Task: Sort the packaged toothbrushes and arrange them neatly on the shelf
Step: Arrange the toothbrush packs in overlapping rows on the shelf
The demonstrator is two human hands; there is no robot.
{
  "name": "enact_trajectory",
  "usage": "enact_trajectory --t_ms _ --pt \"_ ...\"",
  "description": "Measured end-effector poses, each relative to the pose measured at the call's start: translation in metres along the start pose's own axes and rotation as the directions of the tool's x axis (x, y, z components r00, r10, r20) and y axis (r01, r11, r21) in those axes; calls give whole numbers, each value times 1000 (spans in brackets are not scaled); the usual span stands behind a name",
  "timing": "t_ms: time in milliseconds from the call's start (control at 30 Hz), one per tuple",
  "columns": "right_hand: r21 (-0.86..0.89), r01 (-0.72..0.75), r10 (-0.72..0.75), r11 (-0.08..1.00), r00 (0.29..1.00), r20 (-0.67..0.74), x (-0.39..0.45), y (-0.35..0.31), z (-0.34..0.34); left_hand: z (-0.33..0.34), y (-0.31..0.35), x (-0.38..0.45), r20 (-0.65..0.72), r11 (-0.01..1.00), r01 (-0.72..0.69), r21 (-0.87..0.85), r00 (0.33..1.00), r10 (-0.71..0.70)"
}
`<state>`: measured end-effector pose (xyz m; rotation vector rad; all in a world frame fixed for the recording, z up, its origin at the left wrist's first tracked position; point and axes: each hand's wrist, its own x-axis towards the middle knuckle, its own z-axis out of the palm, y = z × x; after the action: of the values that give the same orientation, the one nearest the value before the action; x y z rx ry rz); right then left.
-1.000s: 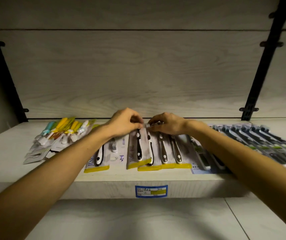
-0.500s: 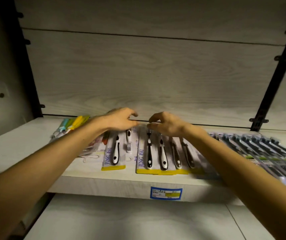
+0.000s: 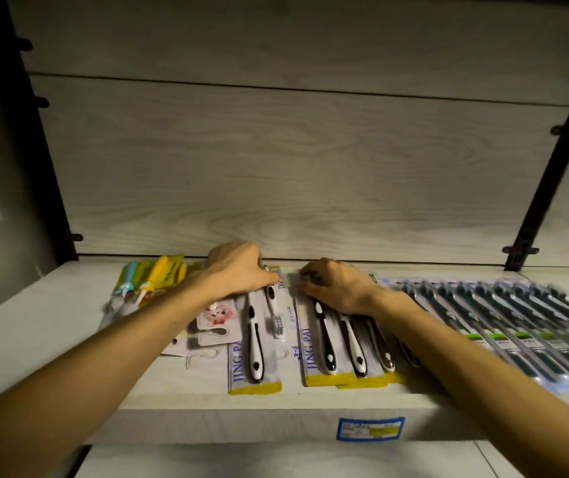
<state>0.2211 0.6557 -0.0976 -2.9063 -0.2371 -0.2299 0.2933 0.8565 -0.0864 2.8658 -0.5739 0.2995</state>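
Note:
A single black-and-white toothbrush pack [image 3: 254,343] with a yellow bottom band lies on the wooden shelf [image 3: 51,326]. My left hand [image 3: 236,272] lies over its far end, fingers curled down past the edge and thumb on top. Just to the right, a fanned stack of the same packs [image 3: 340,353] lies flat. My right hand [image 3: 336,286] holds that stack's far end with curled fingers at its top left corner. A narrow gap of bare shelf separates the single pack from the stack.
Yellow and teal children's toothbrush packs [image 3: 153,279] are heaped at the left, with a cartoon-printed pack [image 3: 214,317] under my left wrist. A row of dark toothbrush packs [image 3: 524,322] fills the right. A blue price label [image 3: 370,427] sits on the front edge. Black uprights [image 3: 545,188] flank the back panel.
Both hands let go of the tilted pack they pinched, which now lies flat in the stack. They dropped onto the far ends of the packs; the view shifted closer and left.

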Motion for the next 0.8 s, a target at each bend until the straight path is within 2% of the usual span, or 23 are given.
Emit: enact_trajectory --t_ms 67,200,300,500,667,800 --pt "-9 -2 2 1000 1000 -8 -1 1 1 2 3 2 -17 1000 12 0 1000 -12" --pt "-2 -5 5 1000 1000 -14 -2 1 2 5 4 2 96 1000 -19 -9 995 20" --pt "7 -10 10 1000 1000 -15 -3 1 2 6 0 4 143 995 -43 -93 988 56" --pt "21 -10 10 1000 1000 -10 -3 2 2 9 -5 4 131 951 -9 -309 990 52" --pt "30 -4 5 1000 1000 -16 -4 3 4 6 -9 -3 138 960 -90 -264 982 130" --pt "56 23 -21 998 999 -42 -6 3 1 0 -15 -9 95 921 -110 -375 983 156"
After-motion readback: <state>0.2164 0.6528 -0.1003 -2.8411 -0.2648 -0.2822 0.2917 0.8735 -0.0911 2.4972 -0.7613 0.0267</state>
